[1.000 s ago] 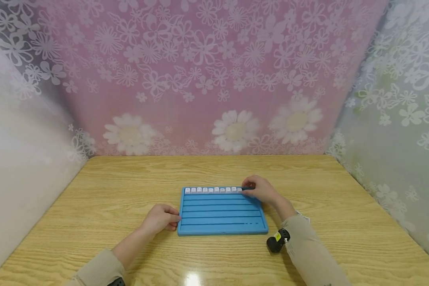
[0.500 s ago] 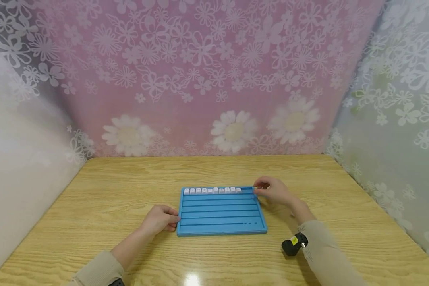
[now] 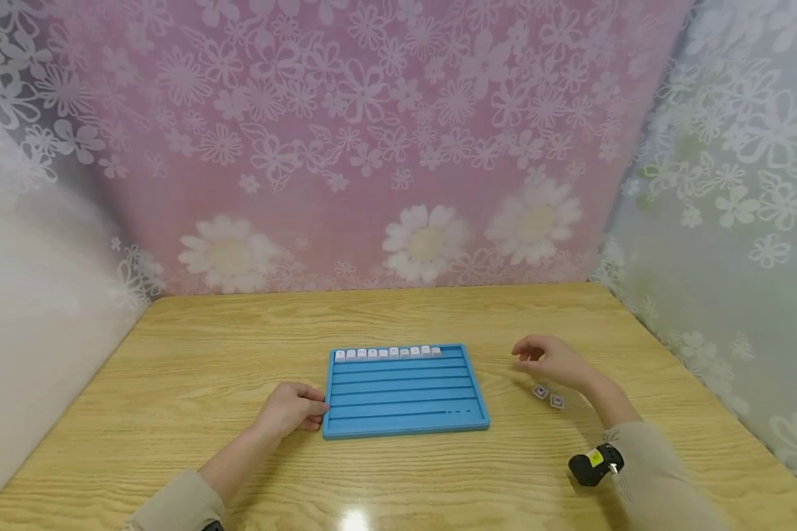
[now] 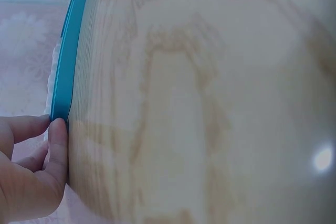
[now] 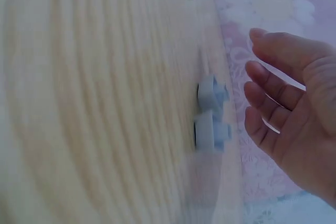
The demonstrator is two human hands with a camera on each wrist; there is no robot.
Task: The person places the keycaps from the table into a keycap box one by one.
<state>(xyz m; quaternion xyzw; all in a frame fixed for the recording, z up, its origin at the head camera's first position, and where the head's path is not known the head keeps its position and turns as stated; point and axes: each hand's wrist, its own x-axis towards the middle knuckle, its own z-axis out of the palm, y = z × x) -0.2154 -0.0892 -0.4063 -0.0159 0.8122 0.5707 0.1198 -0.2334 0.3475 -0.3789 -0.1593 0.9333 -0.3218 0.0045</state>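
A blue ridged tray (image 3: 405, 402) lies on the wooden table, its far slot holding a row of several white keycaps (image 3: 383, 354) that stops short of the right end. My left hand (image 3: 288, 408) is at the tray's left edge; in the left wrist view its thumb and index finger pinch the blue rim (image 4: 72, 51). To the right of the tray, my right hand (image 3: 554, 361) hovers with fingers loosely bent and nothing in them. Two loose keycaps, one nearer the tray (image 3: 540, 391) and one farther right (image 3: 557, 401), lie on the table just below that hand.
The wooden table (image 3: 239, 324) reaches back to a pink flowered cloth (image 3: 345, 147). Pale cloth walls (image 3: 724, 243) stand at both sides. A black wrist camera (image 3: 594, 466) is strapped at the right sleeve.
My right hand has left the tray's far right corner and moved right, above the loose keycaps, which have come into sight. My left hand has stayed at the tray's left edge.
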